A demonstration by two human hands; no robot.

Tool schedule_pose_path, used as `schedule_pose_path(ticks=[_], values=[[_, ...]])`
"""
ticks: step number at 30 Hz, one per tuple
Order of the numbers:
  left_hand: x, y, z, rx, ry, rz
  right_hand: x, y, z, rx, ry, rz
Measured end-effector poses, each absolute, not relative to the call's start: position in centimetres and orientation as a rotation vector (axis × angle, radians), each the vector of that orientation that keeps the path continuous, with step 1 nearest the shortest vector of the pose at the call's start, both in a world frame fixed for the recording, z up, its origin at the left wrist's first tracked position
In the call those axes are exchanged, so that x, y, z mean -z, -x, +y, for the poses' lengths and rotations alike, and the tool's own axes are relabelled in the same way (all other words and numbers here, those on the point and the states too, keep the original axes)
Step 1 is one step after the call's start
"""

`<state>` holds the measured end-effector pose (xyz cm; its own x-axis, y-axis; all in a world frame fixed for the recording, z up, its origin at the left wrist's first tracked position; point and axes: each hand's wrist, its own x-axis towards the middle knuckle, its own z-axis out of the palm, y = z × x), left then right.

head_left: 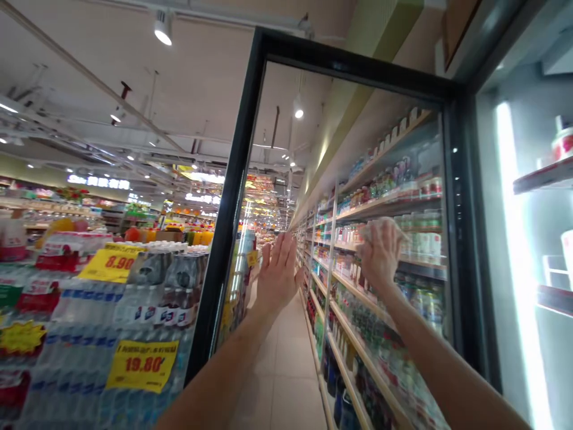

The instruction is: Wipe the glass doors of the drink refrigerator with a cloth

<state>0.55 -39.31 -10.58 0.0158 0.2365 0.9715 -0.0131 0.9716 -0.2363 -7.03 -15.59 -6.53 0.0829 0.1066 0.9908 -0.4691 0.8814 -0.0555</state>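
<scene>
A glass door (308, 334) with a black frame (239, 173) stands swung out before me. My left hand (278, 272) is raised flat against the glass or just short of it, fingers stretched upward and nothing in it. Further right, my right hand (378, 257) presses a pale, crumpled cloth (385, 230) toward the pane. The cloth covers part of the fingers. Through the glass, shelves of bottles and cartons (342, 263) run into the distance.
At the left, stacked packs of bottled water (76, 322) carry yellow price signs (142, 364). On the right is the lit cooler interior, with a bright light strip (521, 257) and shelves (546, 173). The tiled aisle floor (282, 382) shows through the door.
</scene>
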Motion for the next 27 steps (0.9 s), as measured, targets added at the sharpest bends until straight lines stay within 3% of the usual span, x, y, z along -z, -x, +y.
schedule_pose_path(ticks=[4, 10, 16, 23, 27], values=[[11.6, -0.9, -39.3, -0.236, 0.162, -1.557, 9.6, 6.0, -18.3, -0.127, -0.671, -1.458], [14.0, -1.4, -39.0, -0.243, 0.153, -1.605, 9.0, 6.1, -17.8, -0.505, -0.164, -1.385], [14.1, -1.6, -39.1, -0.281, 0.122, -1.577, 11.2, 4.7, -20.7, -0.094, -0.703, -1.490], [14.5, -1.1, -39.0, -0.304, 0.109, -1.512, 11.1, 7.5, -12.7, -0.486, -0.120, -1.443], [14.4, -0.9, -39.2, -0.287, 0.109, -1.511, 14.2, 6.0, -17.2, -0.162, -0.513, -1.425]])
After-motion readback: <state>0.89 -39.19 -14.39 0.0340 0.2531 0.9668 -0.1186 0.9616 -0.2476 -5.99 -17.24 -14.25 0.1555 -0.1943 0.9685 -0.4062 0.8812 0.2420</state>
